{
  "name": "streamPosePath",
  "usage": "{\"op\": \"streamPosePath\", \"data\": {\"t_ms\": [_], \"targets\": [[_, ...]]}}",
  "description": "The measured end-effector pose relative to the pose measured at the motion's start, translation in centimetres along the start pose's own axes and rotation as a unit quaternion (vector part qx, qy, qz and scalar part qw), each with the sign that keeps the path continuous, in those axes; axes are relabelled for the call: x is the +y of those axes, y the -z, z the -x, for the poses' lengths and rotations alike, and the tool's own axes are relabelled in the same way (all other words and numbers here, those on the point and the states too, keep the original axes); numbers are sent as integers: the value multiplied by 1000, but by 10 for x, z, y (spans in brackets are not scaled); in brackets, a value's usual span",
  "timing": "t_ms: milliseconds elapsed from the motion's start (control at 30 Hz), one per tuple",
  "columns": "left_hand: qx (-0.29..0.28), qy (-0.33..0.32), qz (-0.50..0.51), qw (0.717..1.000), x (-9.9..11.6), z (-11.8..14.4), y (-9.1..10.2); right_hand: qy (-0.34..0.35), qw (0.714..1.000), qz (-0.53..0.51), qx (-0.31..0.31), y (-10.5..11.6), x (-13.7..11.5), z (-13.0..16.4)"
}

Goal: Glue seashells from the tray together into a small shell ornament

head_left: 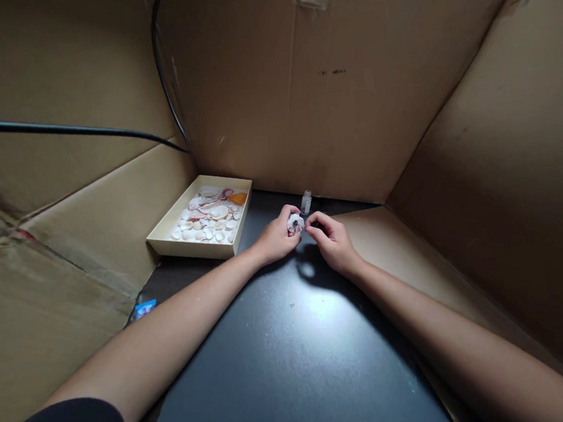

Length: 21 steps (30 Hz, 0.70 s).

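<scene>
Head view, 2 bare hands meeting near the far edge of a dark table (297, 364), inside walls of brown cardboard (350, 96). Left hand (277, 238): fingers (289, 213) pinched narrow around a small whitish shell (295, 222), held just above the table. Right hand (332, 239): fingers (313, 223) curled narrow, tips just beside the shell on its right side, whether touching it or apart not to be told; nothing else seen in this hand. Shell thus lying between the 2 hands, gripped from the left and nearest to the left hand; long axis too small to tell. Just beyond the hands, close to the back wall: 1 small clear vial (305, 202), upright, apart from both hands and slightly nearer the right. To the left, well apart from the hands: shallow cream tray (164, 240) in the corner, long side running away from the viewer, holding many pale shells and 1 orange piece (238, 199). Black cable (66, 129) crossing the left wall and running up the corner. Small blue item (145, 309) at the table's left edge, kind not to be told. Bright glare on the table below the hands.
</scene>
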State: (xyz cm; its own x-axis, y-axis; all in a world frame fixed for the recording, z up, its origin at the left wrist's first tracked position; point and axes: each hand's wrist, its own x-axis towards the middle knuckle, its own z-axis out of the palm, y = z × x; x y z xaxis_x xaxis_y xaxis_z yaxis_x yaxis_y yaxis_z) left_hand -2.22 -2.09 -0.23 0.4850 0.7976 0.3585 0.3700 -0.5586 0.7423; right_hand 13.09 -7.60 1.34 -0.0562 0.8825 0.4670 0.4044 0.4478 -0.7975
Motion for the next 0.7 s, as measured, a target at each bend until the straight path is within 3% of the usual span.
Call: {"op": "streamPosePath", "data": {"t_ms": [233, 400, 700], "targets": [[0, 8, -6, 1000, -3, -1, -1, -19, 1000, 1, -15, -1, -1, 0], [-7, 22, -20, 1000, -2, 0, 0, -8, 1000, -6, 8, -1, 4, -1], [-10, 31, -34, 999, 3, 0, 1, -17, 1000, 11, -20, -2, 7, -1]]}}
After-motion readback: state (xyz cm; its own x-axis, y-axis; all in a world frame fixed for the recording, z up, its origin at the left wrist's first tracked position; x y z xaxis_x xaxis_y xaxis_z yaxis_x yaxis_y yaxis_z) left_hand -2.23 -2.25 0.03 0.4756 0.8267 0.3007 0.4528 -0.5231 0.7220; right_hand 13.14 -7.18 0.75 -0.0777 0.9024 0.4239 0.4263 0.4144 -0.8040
